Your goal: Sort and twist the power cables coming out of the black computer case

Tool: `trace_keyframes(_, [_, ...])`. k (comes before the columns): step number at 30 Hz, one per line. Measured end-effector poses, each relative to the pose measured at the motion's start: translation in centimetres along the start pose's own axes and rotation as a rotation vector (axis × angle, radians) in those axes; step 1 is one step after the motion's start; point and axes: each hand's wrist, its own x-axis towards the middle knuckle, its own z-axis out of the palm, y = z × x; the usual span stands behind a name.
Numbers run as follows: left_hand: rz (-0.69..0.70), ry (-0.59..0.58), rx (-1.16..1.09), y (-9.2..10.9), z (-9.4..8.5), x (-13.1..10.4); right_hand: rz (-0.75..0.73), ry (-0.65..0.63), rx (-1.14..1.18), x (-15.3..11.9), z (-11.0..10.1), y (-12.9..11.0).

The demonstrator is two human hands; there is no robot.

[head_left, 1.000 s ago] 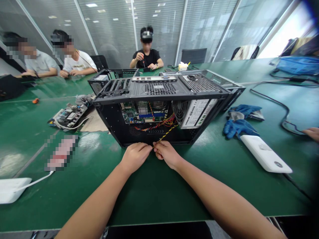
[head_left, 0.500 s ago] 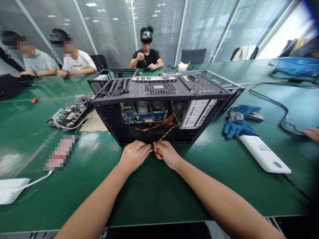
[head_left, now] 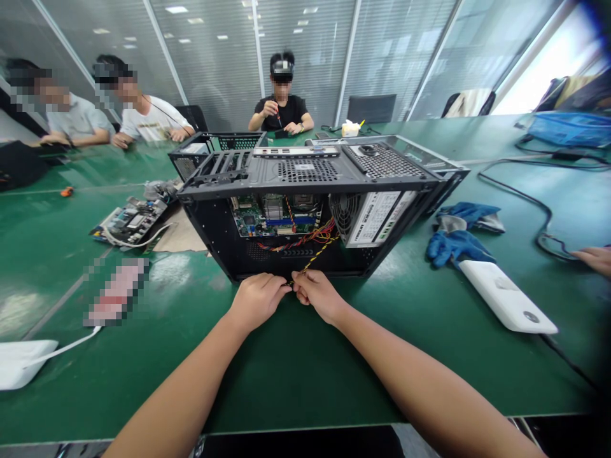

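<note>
Both my hands meet at the front lower edge of an open black computer case (head_left: 305,170). A twisted yellow-and-black cable (head_left: 316,256) runs from beside the power supply (head_left: 377,219) down to my fingers. My right hand (head_left: 317,294) pinches this cable, thumb and forefinger together. Right beside it, my left hand (head_left: 260,298) is closed in a pinch on the cable's end, which the fingers mostly hide. Inside the case sit a motherboard (head_left: 279,222) and a bundle of red, orange and yellow wires (head_left: 296,243).
Left of the case lie a loose circuit board (head_left: 131,219), a pixelated phone (head_left: 117,292) and a white charger (head_left: 23,362). Blue gloves (head_left: 451,245) and a white power bank (head_left: 508,298) lie to the right, near another person's hand (head_left: 594,259). Several people sit across the green table.
My hands stay almost in place on the cable, with the right fingers shifted very slightly left. Across the table, a seated person's hand has moved to the right.
</note>
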Motion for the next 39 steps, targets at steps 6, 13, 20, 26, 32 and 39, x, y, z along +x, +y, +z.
trace_keyframes(6, [0.033,-0.050,0.044,-0.34,-0.01,0.00,0.003,0.003,-0.057,0.23,-0.12,0.42])
trace_keyframes(13, [0.119,-0.169,0.133,-0.59,-0.21,-0.36,0.007,0.019,-0.096,0.33,-0.17,0.50])
trace_keyframes(20, [0.026,-0.223,0.126,-0.26,-0.15,-0.23,0.027,0.023,-0.093,0.22,-0.05,0.37])
trace_keyframes(26, [-0.058,-0.219,0.138,-0.15,-0.32,0.05,-0.007,0.016,-0.086,0.19,-0.05,0.47])
trace_keyframes(32, [-0.069,-0.175,0.139,0.04,-0.61,0.21,0.002,0.029,-0.093,0.09,0.03,0.32])
trace_keyframes(39, [-0.086,-0.237,0.129,-0.14,0.03,-0.19,-0.030,0.013,-0.122,0.19,-0.08,0.66])
